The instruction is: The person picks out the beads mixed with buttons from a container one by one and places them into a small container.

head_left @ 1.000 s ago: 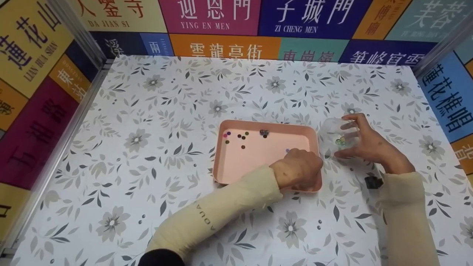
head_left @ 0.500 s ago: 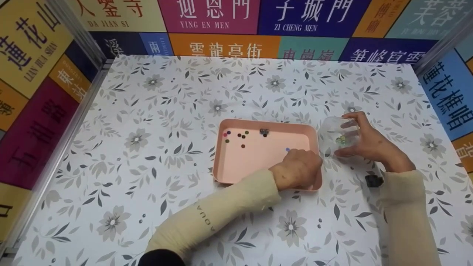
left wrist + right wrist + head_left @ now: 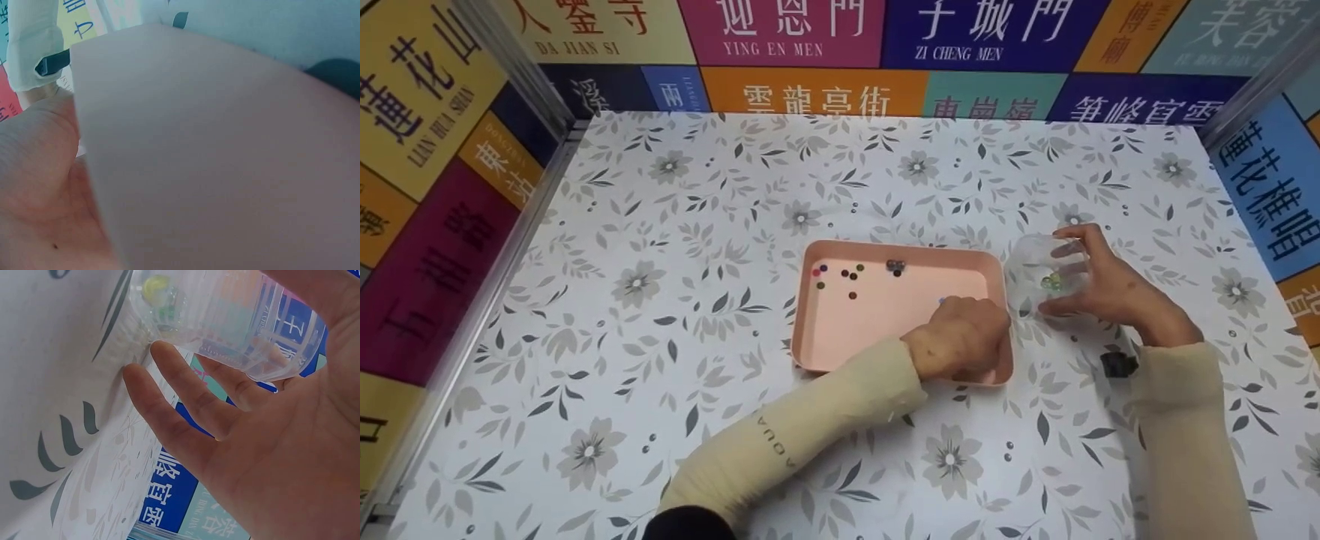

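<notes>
The left hand [image 3: 958,336] is down in the right-hand end of the pink tray [image 3: 861,330], knuckles up, and my guess is they're mid-pick on a bead. The right hand [image 3: 1110,289] has fingers and thumb curled round a clear cup [image 3: 1024,271] just beside that end of the tray on the flowery table [image 3: 705,217], with a few yellow-green beads [image 3: 1051,281] low inside. Some loose beads [image 3: 853,277] sit toward the tray's far left corner, a little grey clump [image 3: 895,265] lies by the far wall, and a blue bead [image 3: 943,301] peeks out beside the left knuckles. If a bead's in those fingers, I'd say the next move calls for a snug pinch, a lift over the wall and a short hop to the cup, held steady. Left wrist view's no help: the tray's wall fills most of it and hides the fingertips, so I honestly can't tell if they're pinching anything. Right wrist view shows the cup held, two fingers stretched out beside it. Versus a second ago? Barely anything, both hands are in about the same spots, maybe a touch less of the blue bead showing.
</notes>
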{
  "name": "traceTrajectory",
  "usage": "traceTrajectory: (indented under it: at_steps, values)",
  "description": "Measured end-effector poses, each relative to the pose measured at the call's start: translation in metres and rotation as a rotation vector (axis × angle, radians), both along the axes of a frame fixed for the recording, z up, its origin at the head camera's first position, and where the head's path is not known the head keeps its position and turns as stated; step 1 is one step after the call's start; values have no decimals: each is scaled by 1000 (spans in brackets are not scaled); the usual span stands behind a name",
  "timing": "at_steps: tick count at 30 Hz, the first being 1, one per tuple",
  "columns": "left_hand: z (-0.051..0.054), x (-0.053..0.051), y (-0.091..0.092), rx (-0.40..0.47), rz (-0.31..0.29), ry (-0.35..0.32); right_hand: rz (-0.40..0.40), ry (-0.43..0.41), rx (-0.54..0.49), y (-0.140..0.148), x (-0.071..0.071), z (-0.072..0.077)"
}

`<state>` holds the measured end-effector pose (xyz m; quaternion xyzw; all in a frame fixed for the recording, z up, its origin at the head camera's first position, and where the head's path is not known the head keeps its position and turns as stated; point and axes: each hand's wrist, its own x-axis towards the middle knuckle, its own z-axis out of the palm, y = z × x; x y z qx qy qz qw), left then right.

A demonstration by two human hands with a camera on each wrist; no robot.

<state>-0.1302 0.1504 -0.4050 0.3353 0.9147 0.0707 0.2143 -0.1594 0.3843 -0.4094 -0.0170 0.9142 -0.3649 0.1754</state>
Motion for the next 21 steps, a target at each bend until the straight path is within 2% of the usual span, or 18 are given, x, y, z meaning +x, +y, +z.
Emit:
traceTrajectory:
  at_steps: [8, 14, 21]
  values:
    - [6, -5, -3, -4, 37, -6, 17, 24, -14, 1, 0, -2]
    - [13, -11, -6, 46, 78, -19, 10, 16, 5, 2, -1, -2]
    - [17, -17, -8, 122, 38, 48, 17, 30, 2, 1, -1, -2]
